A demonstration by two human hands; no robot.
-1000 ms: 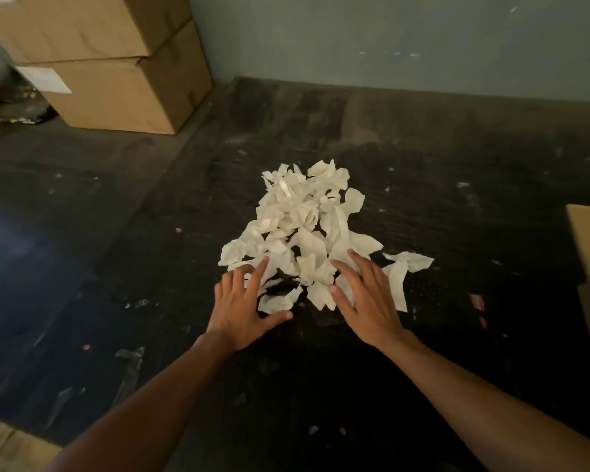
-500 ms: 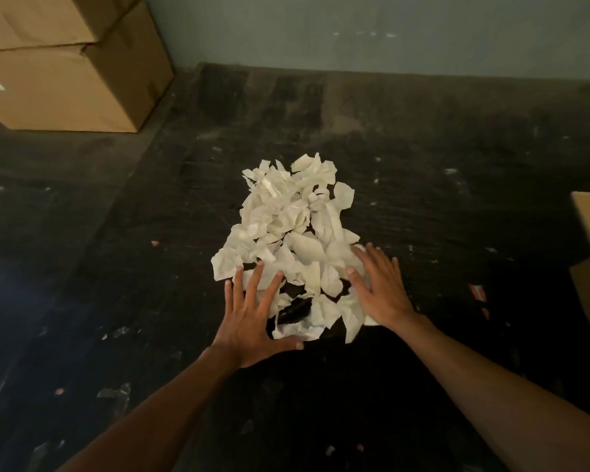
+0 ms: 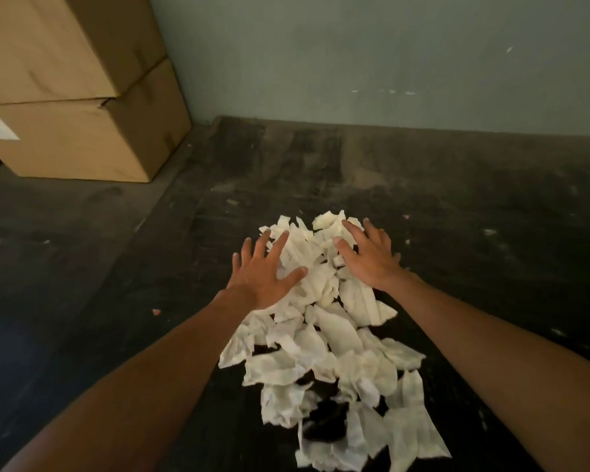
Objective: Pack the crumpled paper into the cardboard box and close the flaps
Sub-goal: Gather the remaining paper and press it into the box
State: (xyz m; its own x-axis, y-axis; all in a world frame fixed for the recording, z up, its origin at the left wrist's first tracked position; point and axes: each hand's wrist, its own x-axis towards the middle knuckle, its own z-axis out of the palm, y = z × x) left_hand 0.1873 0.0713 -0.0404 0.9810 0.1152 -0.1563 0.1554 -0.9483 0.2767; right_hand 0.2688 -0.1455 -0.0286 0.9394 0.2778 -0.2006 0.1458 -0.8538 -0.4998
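Crumpled paper (image 3: 324, 338) heaped loose on dark floor (image 3: 82, 301). Left hand (image 3: 264, 270), right hand (image 3: 368, 255) spread flat on far end, gripping nothing. Light, soft, springy stuff: scoop from both flanks.

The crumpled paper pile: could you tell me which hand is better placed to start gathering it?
Neither clearly: left hand and right hand both lie spread open on the far end of the crumpled paper, one per side. A two-handed scoop toward the body looks likeliest.
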